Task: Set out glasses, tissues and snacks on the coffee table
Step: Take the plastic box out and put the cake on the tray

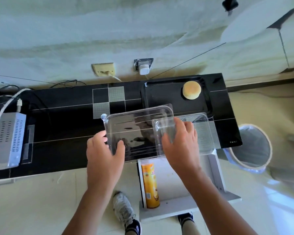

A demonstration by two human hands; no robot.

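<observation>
A clear plastic clamshell box [136, 126] lies open over the black glossy table [66, 119]. My left hand [103, 153] grips its left half at the near left corner. My right hand [182, 143] rests on the right half [202, 133], fingers curled over its inner edge. A round pale bun [191, 90] sits on a black tray [161, 95] at the back right of the table. An orange tube of crisps [149, 184] lies in an open white drawer [176, 206] below my hands.
A grey perforated electronics box [5, 141] with cables sits at the table's left end. A white-lined waste bin [251, 146] stands to the right of the table. Wall sockets [143, 67] with plugs are behind. My shoes [124, 211] are on the pale floor.
</observation>
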